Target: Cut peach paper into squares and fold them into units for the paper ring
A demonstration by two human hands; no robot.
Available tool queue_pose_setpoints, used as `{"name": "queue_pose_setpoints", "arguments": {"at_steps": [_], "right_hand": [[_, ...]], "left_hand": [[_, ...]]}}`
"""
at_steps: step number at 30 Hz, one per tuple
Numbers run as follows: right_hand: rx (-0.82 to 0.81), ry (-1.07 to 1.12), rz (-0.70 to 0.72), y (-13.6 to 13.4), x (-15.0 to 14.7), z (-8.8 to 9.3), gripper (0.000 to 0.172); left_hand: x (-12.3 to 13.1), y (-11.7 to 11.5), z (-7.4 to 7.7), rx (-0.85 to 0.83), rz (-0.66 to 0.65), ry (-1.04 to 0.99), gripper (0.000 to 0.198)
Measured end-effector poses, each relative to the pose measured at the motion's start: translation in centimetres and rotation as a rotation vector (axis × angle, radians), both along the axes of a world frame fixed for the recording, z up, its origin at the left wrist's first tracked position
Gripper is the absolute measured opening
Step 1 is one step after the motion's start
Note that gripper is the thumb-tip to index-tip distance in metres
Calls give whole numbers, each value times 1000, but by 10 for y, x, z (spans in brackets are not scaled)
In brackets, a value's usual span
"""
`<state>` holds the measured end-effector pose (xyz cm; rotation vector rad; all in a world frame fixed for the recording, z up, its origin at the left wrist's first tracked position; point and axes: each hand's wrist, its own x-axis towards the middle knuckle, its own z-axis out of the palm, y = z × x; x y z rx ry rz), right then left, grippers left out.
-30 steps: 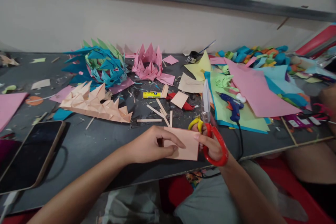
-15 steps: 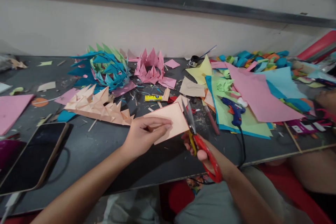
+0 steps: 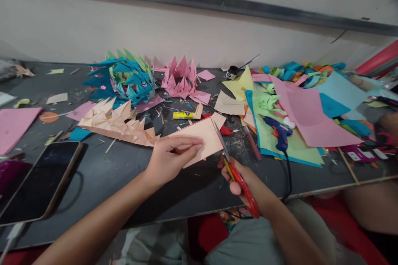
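Observation:
Between thumb and fingers, my left hand (image 3: pixel 174 155) pinches a peach paper rectangle (image 3: pixel 209 134) above the table. My right hand (image 3: pixel 241 180) is wrapped round red-and-yellow scissors (image 3: pixel 244 188), whose blades lie along the paper's right edge. The blades look nearly closed; whether they are cutting I cannot tell. Left of my left hand lies a strip of folded peach paper points (image 3: pixel 120 124). A yellow glue stick (image 3: pixel 183 115) rests just behind the paper, with a small peach scrap beside it.
Blue and green folded paper (image 3: pixel 132 76) and a pink paper crown (image 3: pixel 180 78) stand at the back. A blue glue gun (image 3: pixel 280 132) sits on coloured sheets at right, its cord running over the front edge. A phone (image 3: pixel 40 178) lies at left. Part of another person shows at far right.
The scissor blades have come closer together along the paper's right edge. My left hand keeps its hold on the paper. The whole view has shifted slightly.

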<state>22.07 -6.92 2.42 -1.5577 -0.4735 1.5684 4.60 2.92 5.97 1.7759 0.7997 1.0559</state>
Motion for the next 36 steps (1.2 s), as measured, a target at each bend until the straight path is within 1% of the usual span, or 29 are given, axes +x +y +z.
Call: {"name": "queue_pose_setpoints", "arguments": {"at_steps": [4, 7, 11, 16, 20, 25, 28, 32, 36], "right_hand": [[-17, 0, -15, 0, 1, 0, 37], [-27, 5, 6, -1, 1, 3, 37], [-70, -22, 12, 0, 3, 3, 36], [-105, -47, 17, 1, 6, -4, 31], [-104, -84, 32, 1, 6, -7, 31], [-108, -118, 49, 0, 7, -7, 31], [-84, -136, 60, -1, 8, -6, 31], [-33, -164, 74, -1, 7, -4, 30], [-77, -133, 43, 0, 7, -3, 32]], "left_hand": [[0, -1, 1, -23, 12, 10, 11], [1, -1, 2, -25, 18, -10, 10], [1, 0, 1, 11, 21, -12, 10], [-1, 1, -1, 86, 32, -1, 11], [-1, 1, -2, 102, 46, 2, 12], [0, 0, 0, 86, 48, -7, 10], [-1, 1, -1, 74, 44, -9, 10], [-1, 1, -2, 70, 6, 0, 11], [0, 1, -1, 70, -9, -11, 10]]}}
